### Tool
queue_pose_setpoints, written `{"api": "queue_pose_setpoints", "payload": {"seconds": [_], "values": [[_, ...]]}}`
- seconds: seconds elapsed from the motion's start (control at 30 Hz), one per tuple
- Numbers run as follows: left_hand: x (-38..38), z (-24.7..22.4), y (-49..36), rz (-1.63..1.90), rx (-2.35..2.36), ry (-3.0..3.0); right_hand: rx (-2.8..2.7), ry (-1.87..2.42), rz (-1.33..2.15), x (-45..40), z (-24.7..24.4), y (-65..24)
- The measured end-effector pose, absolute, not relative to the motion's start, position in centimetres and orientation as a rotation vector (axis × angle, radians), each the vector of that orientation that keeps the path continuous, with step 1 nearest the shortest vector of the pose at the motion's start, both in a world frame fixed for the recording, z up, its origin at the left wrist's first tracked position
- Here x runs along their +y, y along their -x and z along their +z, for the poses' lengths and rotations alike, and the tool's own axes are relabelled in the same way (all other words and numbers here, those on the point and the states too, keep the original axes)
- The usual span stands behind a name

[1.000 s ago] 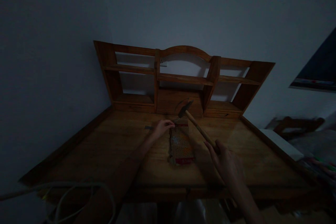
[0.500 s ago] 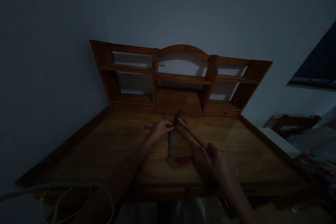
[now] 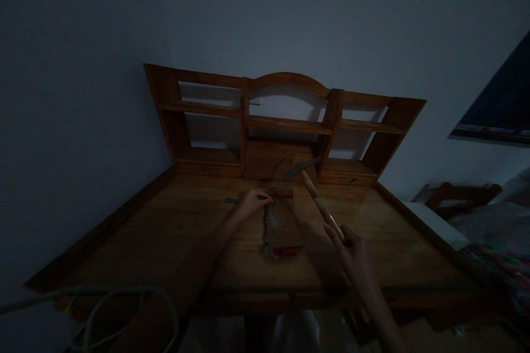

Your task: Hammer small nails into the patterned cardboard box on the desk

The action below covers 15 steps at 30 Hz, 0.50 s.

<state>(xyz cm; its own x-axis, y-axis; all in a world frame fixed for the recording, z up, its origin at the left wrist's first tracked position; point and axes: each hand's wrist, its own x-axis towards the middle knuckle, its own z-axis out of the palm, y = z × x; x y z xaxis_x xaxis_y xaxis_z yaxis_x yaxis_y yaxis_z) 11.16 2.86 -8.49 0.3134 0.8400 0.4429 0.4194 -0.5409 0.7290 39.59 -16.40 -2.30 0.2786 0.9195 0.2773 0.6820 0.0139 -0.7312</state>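
Observation:
My right hand (image 3: 355, 253) is wrapped around the wooden handle of a hammer (image 3: 322, 205). The hammer's dark metal head is raised above the desk, up and to the right of a rough brown block (image 3: 284, 226) with red bands near its ends. At the upper left edge of that block, my left hand (image 3: 252, 202) has its thumb and forefinger pinched together. Whatever sits between those fingertips is too small and dark to name. A short grey flat strip (image 3: 231, 200) lies on the desk just left of my left hand.
The wooden desk (image 3: 165, 231) has a raised rim and a shelf unit (image 3: 285, 124) at its back. A pale cable (image 3: 99, 289) loops at the lower left. To the right are a white surface (image 3: 434, 225) and a wooden chair back (image 3: 466, 196).
The hammer head has lifted off the block's top end and swung up and to the right. My right hand has shifted slightly right; my left hand stays almost where it was.

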Motion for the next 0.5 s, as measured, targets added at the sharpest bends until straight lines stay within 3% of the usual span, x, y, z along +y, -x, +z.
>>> {"api": "queue_pose_setpoints", "payload": {"seconds": [0.17, 0.5], "values": [[3.3, -8.6, -10.9, 1.26, 1.157, -1.928, -1.193, 1.549, 0.846, -15.7, -4.3, -41.9], [4.8, -4.6, -6.3, 1.296, 1.299, -1.777, -0.944, 1.457, 0.963, -14.9, -7.0, -43.0]]}}
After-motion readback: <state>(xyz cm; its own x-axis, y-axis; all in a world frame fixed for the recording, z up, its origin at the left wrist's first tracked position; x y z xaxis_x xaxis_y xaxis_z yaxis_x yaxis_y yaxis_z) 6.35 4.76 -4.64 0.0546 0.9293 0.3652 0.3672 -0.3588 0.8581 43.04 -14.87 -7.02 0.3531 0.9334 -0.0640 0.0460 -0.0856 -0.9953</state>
